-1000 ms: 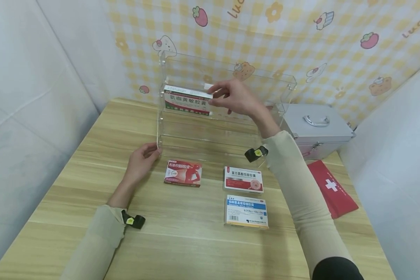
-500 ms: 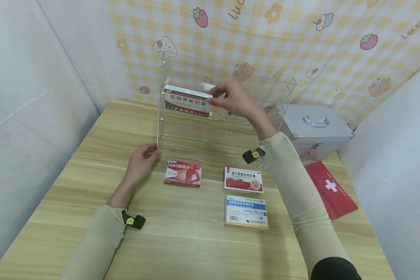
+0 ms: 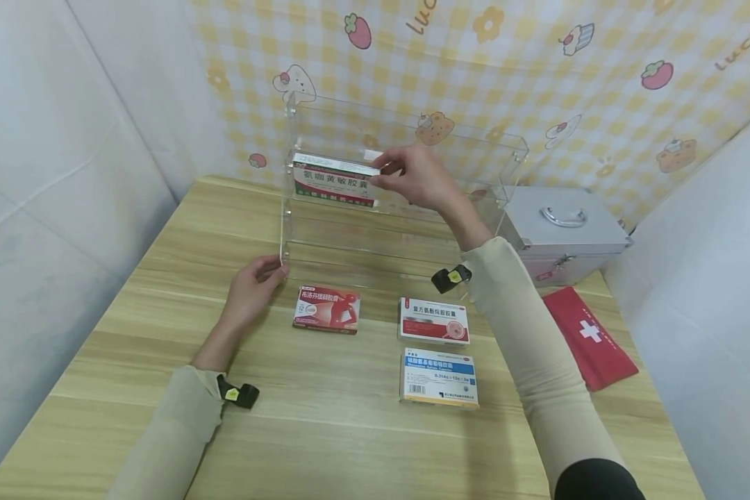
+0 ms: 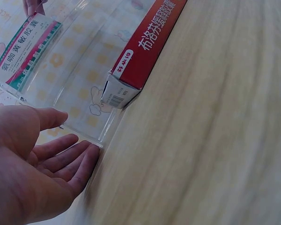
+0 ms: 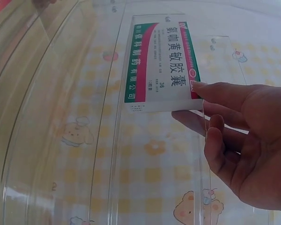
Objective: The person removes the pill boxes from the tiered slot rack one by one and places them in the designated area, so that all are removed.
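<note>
My right hand (image 3: 420,177) pinches the right end of a white, green and red medicine box (image 3: 334,180) between thumb and fingers. The box stands upright on an upper tier at the left of a clear acrylic display rack (image 3: 375,271); in the right wrist view its printed front (image 5: 161,63) shows, with the thumb on its corner. Low at the rack's left side, my left hand (image 3: 254,286) holds the edge of the side panel. In the left wrist view that hand (image 4: 42,164) has its thumb and fingers at the panel edge, close over the table.
A red medicine box (image 3: 327,310) lies before the rack, near my left hand. Farther right lie a red-and-white box (image 3: 434,321) and a blue-and-white box (image 3: 439,377). A silver case (image 3: 565,222) and a red first-aid pouch (image 3: 590,340) are at the right of the wooden table (image 3: 325,444).
The box has shifted only very slightly in its tier, with my right hand still pinching its end. My right wrist has moved slightly left. The left hand has stayed put.
</note>
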Demonstrator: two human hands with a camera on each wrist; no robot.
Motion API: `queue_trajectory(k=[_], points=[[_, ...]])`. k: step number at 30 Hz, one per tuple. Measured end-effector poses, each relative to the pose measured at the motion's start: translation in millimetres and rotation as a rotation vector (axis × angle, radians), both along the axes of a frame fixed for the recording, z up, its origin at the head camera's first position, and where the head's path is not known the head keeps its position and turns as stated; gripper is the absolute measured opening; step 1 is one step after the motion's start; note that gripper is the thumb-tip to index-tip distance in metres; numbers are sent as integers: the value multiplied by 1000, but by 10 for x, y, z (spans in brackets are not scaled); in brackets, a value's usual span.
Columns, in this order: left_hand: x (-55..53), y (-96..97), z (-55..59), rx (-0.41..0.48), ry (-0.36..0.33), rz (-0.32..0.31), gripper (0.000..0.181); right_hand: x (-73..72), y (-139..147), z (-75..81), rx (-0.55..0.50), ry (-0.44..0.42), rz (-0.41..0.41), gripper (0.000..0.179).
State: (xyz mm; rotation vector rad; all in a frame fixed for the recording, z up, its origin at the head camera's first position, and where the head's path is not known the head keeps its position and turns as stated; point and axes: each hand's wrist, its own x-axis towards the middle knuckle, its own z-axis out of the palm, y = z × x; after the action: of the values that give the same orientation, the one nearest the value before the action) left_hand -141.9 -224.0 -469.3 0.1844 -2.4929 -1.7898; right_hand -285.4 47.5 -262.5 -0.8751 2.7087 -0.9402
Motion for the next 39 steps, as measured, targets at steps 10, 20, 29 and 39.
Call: queue_trajectory(k=[10, 20, 29, 39], points=[[5, -15, 25, 12, -20, 6, 48, -8, -9, -24, -66, 10, -46, 24], [12, -18, 27, 14, -20, 0, 48, -25, 6, -78, -121, 30, -89, 25], [13, -12, 39, 20, -27, 3, 47, -19, 24, -77, -132, 45, -133, 23], [16, -7, 50, 19, -36, 0, 49, 7, 36, -82, -186, 81, -159, 23]])
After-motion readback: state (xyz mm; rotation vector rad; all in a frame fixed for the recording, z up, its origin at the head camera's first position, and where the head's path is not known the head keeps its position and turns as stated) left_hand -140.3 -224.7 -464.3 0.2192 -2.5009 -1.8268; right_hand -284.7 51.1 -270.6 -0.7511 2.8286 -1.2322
